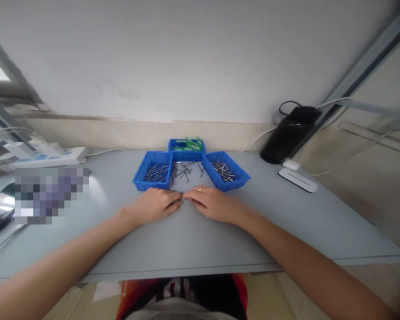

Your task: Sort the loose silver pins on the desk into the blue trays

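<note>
So the slim metal piece [184, 199] is right between the fingertips, where the two hands meet. From my end of the head cam, the left hand [158, 205] and right hand [215, 203] both look curled, fingertips closed on it from opposite sides. Exact finger placement is too tiny to make out. My guess is the two-sided pinch is just because it's so thin, and the low wrists steady it.

Just beyond the fingers there's a scatter of loose metal parts [186, 171], probably there for a short reach. Left bin [150, 185] sits just past the left knuckles, right bin [238, 181] past the right ones, both with metal bits inside. Farther out, dead ahead, the back bin [188, 155] has green pieces [193, 144]. I'd say they're fanned out so either hand gets in easily.

Surface is a smooth grey table [186, 240], front edge on the near side of the fingers. Well off to their right: black bottle [288, 138], leaning in this view, and a flat white device [298, 179]. Well left: power strip [50, 159], plus a pixelated patch I can't read. Pale wall [186, 66] behind everything.
</note>
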The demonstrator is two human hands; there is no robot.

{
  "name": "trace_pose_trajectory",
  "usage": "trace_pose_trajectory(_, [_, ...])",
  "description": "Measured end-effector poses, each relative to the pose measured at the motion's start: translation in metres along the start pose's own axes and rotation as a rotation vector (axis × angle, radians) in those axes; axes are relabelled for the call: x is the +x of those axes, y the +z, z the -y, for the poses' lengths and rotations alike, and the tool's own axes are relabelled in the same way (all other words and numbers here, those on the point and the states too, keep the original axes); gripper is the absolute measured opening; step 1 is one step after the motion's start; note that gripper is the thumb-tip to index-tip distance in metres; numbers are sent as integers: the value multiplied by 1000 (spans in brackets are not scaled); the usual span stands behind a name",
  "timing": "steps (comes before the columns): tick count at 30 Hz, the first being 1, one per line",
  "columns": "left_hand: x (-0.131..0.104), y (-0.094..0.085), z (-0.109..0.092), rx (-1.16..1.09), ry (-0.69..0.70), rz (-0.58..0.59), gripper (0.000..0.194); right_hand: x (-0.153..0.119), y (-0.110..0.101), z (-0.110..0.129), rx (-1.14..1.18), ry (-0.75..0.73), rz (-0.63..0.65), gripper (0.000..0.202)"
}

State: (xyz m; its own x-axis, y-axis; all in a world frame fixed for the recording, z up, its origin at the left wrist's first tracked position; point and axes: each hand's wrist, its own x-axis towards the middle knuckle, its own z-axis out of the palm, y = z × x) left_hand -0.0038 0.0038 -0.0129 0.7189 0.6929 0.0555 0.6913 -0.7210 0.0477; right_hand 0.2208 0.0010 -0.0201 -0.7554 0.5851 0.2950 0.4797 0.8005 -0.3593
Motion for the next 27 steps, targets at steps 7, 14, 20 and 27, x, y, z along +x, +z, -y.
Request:
trace_pose_trajectory(7, [0,-2,0,-14,10,2,26,-1,0,0,-9,10,8,32])
trace_pose_trajectory(14, [0,-2,-1,-15,2,19,24,-1,1,-2,-23,26,29,27])
trace_pose_trajectory(20, [0,-1,1,-15,8,18,25,-1,1,-5,-40,20,45,23])
trace_pose_trajectory(27, [0,0,2,-29,13,17,26,-1,-3,-1,-43,46,57,22])
